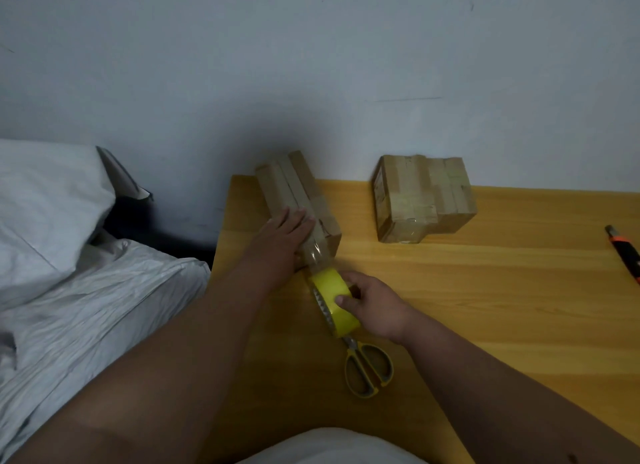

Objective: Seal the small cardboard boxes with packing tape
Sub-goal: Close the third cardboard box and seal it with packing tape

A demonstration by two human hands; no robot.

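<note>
1. The left hand covers the near left part of a box, hiding the top there.
2. The tape roll and right hand hide the scissors' blades.
3. An orange-and-black tool is cut off by the right edge.
4. The bed runs past the left edge.
5. Print on the far boxes is too blurred to read.

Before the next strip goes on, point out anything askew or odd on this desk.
Nothing is spilled or damaged. The box under the left hand lies skewed to the desk edge, and the scissors lie partly under the tape roll in the right hand.
</note>
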